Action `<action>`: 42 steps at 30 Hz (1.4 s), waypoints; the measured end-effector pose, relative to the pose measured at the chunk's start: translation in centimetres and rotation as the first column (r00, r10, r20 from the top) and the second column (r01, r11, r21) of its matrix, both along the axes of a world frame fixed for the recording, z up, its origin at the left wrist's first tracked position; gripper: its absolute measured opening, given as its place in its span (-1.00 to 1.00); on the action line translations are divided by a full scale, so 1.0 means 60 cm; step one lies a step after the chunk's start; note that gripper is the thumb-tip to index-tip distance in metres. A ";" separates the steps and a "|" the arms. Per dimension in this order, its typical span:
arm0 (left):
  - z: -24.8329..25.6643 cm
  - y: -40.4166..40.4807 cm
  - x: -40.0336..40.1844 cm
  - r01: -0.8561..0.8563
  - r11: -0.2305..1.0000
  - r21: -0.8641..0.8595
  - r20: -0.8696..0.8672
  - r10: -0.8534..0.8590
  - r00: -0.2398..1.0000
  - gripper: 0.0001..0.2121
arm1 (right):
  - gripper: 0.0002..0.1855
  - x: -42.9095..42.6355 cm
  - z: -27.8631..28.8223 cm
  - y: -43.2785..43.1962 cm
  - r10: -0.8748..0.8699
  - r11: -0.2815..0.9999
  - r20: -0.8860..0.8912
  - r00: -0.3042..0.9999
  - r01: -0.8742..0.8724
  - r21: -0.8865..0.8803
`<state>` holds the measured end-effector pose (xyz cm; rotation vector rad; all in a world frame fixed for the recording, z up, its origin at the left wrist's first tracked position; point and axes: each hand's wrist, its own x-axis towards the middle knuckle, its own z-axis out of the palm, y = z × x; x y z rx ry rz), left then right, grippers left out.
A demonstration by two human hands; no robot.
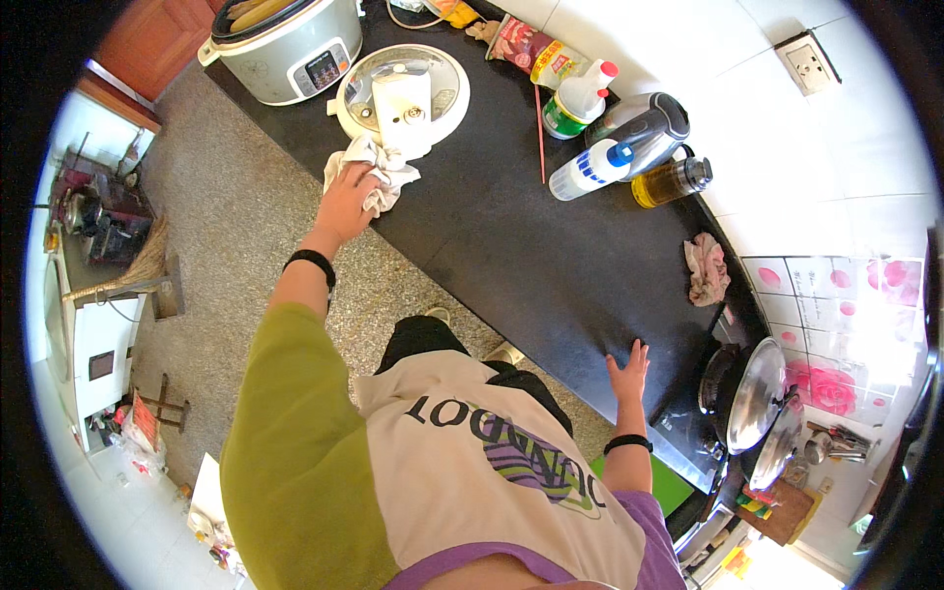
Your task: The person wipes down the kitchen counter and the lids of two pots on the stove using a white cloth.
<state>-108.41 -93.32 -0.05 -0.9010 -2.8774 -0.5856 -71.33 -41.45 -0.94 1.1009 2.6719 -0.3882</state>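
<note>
My left hand [346, 199] presses a crumpled white cloth [387, 177] at the counter's near edge, fingers bent over it. The cloth lies right up against the pale block on a round, cream-rimmed lid [445, 96]; whether they touch is hard to tell. Behind that lid stands a grey-and-white electric cooker [273, 59] with its top uncovered. Well to the right, my right hand [629, 374] has its fingers spread on or just over the black countertop [516, 243] and holds nothing. Past it, a gas stove carries a wok with a metal lid [757, 394].
Along the wall stand a white bottle with a blue cap [590, 169], a metal kettle [653, 133], an oil bottle [667, 183] and a red-capped jug [575, 107]. A red stick [540, 136], a food packet [535, 53] and a stained rag [706, 269] lie nearby.
</note>
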 end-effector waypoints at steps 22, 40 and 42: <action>-0.005 0.261 0.129 0.568 0.814 0.122 -0.032 -0.569 0.822 -0.51 | -0.03 0.000 0.013 -0.007 -0.046 0.998 0.036 0.998 0.047 -0.049; 0.297 -0.029 -0.257 -0.583 0.810 -0.061 -0.545 0.462 0.700 -0.36 | -0.04 -0.002 0.005 -0.007 -0.065 0.997 0.019 0.998 0.066 -0.036; 0.312 -0.075 -0.292 -0.662 0.729 -0.172 -0.413 0.557 0.720 -0.27 | -0.05 -0.004 0.008 -0.011 -0.080 0.996 0.018 0.997 0.081 -0.038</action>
